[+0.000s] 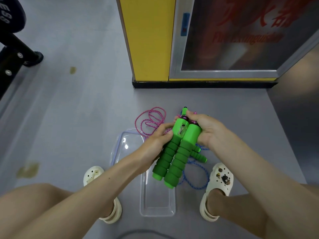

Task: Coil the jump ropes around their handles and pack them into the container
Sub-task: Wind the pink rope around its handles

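Note:
Two green foam handles (174,152) lie side by side between my hands, above the floor. My left hand (155,144) grips them from the left, my right hand (205,130) holds their tops. Their pink rope (151,119) trails in loose loops on the floor behind. Below my right hand a second pair of green handles (200,155) lies on the floor with a blue rope (198,180). A clear plastic container (157,200) sits on the floor between my feet, with its clear lid (124,144) to the left.
I squat on a grey floor in white clogs (217,190). A yellow pillar (146,38) with a black base and a glass-fronted cabinet (233,35) stand ahead. Black equipment legs (17,56) are at the far left.

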Motion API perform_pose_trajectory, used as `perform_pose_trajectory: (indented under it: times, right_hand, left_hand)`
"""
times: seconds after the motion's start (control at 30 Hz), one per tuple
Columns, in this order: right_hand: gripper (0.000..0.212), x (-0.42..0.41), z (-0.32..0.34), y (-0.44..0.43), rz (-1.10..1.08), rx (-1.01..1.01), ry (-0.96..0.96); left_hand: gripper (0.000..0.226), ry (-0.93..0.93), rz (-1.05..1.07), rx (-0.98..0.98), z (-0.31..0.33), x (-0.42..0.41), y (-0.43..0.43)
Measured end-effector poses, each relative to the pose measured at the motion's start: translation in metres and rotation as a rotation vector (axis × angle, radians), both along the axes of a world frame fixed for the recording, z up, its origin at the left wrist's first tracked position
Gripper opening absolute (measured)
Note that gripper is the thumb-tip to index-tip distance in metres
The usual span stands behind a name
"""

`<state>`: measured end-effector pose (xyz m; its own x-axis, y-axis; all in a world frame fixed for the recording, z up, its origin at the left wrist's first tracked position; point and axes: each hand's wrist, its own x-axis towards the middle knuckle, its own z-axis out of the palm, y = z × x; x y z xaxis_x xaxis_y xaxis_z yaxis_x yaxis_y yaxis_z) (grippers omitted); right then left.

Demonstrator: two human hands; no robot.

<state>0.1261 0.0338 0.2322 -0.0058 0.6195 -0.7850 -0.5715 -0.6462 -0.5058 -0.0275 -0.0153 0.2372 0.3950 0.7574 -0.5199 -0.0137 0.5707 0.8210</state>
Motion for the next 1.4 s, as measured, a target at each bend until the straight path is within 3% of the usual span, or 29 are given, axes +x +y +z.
perform_pose_trajectory:
  times: [0.17,0.27,0.4,0.6,0.73,1.03,1.13,1.27,1.4]
  right_hand:
    - [0.014,0.003,-0.010,0.006,-0.040,-0.038,-0.118]
    - [0.002,0.002,-0.012,0.008,-0.068,-0.043,-0.178]
    - [0.011,0.003,-0.018,0.009,-0.119,-0.007,-0.163]
    - [0.005,0.004,-0.012,0.008,-0.077,0.052,-0.187]
    - [0.013,-0.001,-0.011,0.005,-0.024,0.044,-0.212]
    - [0.012,-0.005,-0.007,-0.003,0.000,0.091,-0.076]
    - [0.014,-0.008,-0.003,-0.005,-0.012,0.090,-0.023]
    - [0.014,-0.006,0.001,-0.001,-0.059,0.046,0.009]
    - [0.021,-0.005,0.000,0.000,0.032,-0.023,-0.065]
  left_hand:
    - [0.027,0.217,-0.108,0.088,0.002,0.003,-0.004]
    - [0.043,0.216,-0.176,0.116,-0.003,0.002,-0.010]
    - [0.065,0.200,-0.263,0.118,-0.005,-0.004,-0.008]
    - [0.060,0.128,-0.243,0.070,-0.001,-0.007,-0.004]
    - [0.057,0.132,-0.224,0.045,-0.003,-0.010,0.000]
    - [0.069,0.345,-0.337,0.185,-0.008,-0.010,-0.002]
    - [0.061,0.399,-0.340,0.255,-0.007,-0.012,-0.001]
    - [0.046,0.215,-0.238,0.142,0.001,-0.014,0.002]
    - [0.042,0.048,-0.170,0.038,0.008,-0.018,0.005]
